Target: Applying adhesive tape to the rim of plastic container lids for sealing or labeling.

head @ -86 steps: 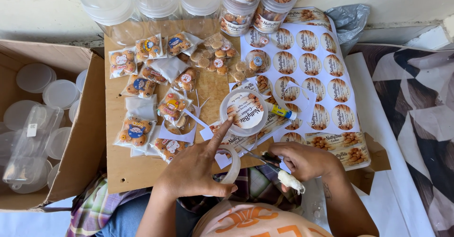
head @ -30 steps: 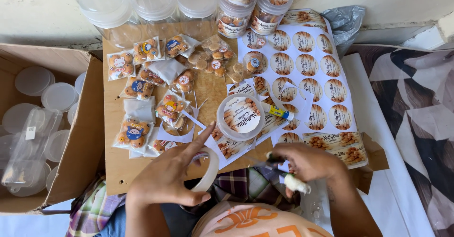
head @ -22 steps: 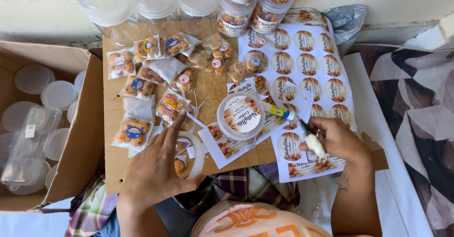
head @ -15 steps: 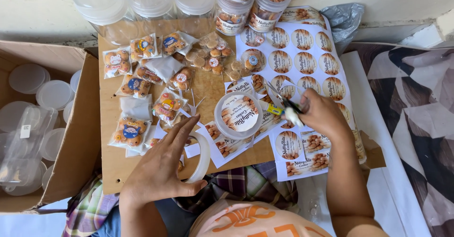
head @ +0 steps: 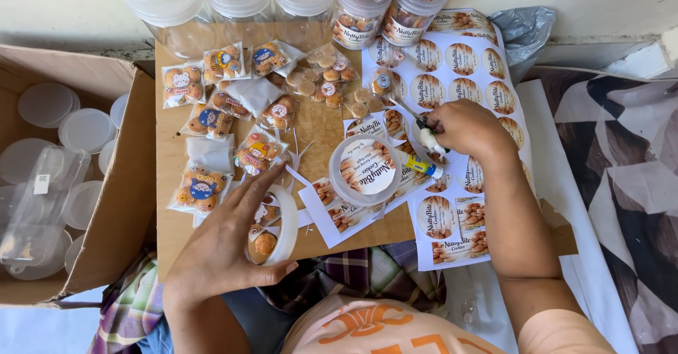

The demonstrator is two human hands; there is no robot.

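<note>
Leftmost, cardboard box (head: 120, 184) with clear lids. Left hand (head: 226, 244) curled around tape roll (head: 281, 225) at board's (head: 318, 124) front edge. Labelled lid (head: 364, 169) centre. Right hand (head: 466, 129) closed on small white tool (head: 429, 140) over sticker sheet (head: 466, 57).

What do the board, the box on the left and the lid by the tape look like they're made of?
The board looks like bare wood or plywood: tan, matt, with faint grain. The box looks like corrugated cardboard: dull brown, with folded flaps. The lid seems to be clear plastic with a glossy rim; a round paper label covers its top. The left hand holds the tape, which looks like whitish plastic film.
</note>
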